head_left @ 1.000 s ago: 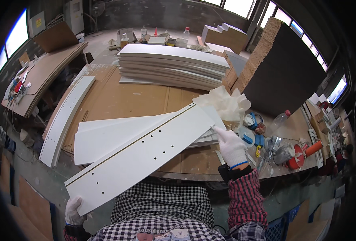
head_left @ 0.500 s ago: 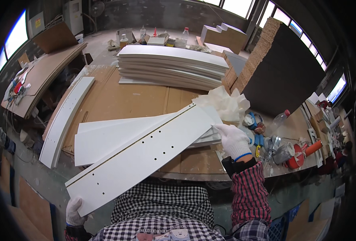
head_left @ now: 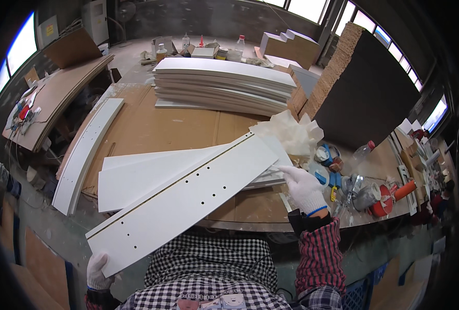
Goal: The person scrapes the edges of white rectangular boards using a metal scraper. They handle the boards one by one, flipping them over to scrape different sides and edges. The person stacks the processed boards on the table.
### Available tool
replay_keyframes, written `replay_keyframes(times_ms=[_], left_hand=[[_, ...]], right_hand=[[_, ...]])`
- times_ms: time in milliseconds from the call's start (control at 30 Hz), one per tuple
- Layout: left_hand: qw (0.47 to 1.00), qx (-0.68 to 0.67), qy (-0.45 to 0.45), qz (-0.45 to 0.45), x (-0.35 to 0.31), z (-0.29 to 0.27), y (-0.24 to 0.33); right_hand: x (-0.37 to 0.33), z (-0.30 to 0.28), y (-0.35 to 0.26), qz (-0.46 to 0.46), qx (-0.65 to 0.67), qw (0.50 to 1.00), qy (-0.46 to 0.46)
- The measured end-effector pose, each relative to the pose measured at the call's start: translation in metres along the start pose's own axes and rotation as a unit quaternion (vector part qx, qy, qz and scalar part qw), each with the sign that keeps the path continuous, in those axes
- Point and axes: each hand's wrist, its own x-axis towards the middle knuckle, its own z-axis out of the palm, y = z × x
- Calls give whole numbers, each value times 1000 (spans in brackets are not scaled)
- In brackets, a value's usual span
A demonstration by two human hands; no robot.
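A long white panel (head_left: 188,194) with a groove and several small holes lies slanted across the table edge. My left hand (head_left: 99,269), in a white glove, grips its near lower-left end. My right hand (head_left: 304,187), also gloved, rests its fingers at the panel's far right end, touching the edge. Under the panel lie more white panels (head_left: 136,173) on the brown cardboard-covered table (head_left: 177,124).
A tall stack of white panels (head_left: 224,85) sits at the back. A single curved-looking white panel (head_left: 84,152) lies at the left. Crumpled white cloth (head_left: 291,132), tape rolls, a bottle and red tools (head_left: 389,199) lie at right. A dark board (head_left: 364,98) leans behind them.
My right hand has slid slightly along the panel's right end; the panel and left hand have barely moved.
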Motion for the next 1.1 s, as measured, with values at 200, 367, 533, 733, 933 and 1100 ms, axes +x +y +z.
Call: replay_keyframes(times_ms=[200,367,533,733,933,1100], left_hand=[[998,-48,43,15,1,3,-6],[997,-70,41,1,5,-1,-7],[997,-76,28,18,0,-1,-7],[986,-149,47,63,8,1,-14],[949,-216,164,158,10,-15,14],[941,-154,165,251,25,-86,32]], right_hand=[[10,22,24,26,105,992,63],[-5,14,5,14,89,996,6],[-28,6,-13,104,305,941,-108],[-52,13,-26,150,364,915,-87],[-65,31,-12,131,367,918,-72],[-62,50,-12,119,372,915,-96]])
